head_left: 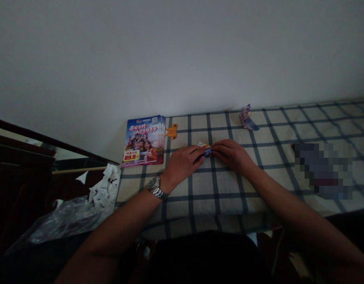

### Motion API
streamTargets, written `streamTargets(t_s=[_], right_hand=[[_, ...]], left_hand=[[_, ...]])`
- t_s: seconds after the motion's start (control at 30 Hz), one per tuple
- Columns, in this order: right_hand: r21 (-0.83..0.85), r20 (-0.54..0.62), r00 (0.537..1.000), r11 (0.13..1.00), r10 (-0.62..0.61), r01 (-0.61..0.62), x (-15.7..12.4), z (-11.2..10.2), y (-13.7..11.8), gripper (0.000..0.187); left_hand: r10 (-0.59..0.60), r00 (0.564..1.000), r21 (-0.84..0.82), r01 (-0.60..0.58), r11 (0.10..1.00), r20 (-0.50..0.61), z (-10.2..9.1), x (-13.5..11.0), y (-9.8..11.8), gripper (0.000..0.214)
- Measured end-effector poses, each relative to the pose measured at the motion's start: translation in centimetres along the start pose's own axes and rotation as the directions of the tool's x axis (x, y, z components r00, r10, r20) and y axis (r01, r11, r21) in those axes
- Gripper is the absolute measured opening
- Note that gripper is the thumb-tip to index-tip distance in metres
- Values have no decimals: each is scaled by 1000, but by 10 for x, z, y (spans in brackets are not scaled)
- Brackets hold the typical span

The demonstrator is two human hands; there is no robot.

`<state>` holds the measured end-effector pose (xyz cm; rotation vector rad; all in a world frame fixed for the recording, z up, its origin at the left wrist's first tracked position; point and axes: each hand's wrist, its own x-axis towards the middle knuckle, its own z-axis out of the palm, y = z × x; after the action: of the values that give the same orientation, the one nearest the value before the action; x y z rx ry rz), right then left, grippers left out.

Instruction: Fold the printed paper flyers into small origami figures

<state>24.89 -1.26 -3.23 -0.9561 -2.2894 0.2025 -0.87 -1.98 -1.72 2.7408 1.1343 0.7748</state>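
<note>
My left hand (183, 161), with a metal watch (156, 187) on its wrist, and my right hand (232, 154) meet on a checked cloth (223, 189). Both pinch a small folded piece of coloured paper (207, 150) between their fingertips, pressed close to the cloth. A stack of colourful flyers (144, 140) lies to the left of my left hand. A small folded paper shape (247, 118) lies farther back near the wall.
A small orange paper figure (171, 131) lies beside the flyers. A crumpled plastic bag with paper scraps (78, 209) hangs off the left edge. A blurred-out patch (324, 169) sits on the cloth at right. The white wall (182, 59) is directly behind.
</note>
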Motion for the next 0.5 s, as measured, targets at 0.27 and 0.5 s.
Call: streamTargets(t_s=[0.27,0.5], right_hand=[[-127,-90,995,991,-44,33,2,-11,-9,18],[-135,-27,991,983,-131,126,-3,-12,-18,22]], left_hand=[[-87,996,-8,87,996,12,-2,-2,2,22],[-136,991,-54,136,989,11,-6,0,3,21]])
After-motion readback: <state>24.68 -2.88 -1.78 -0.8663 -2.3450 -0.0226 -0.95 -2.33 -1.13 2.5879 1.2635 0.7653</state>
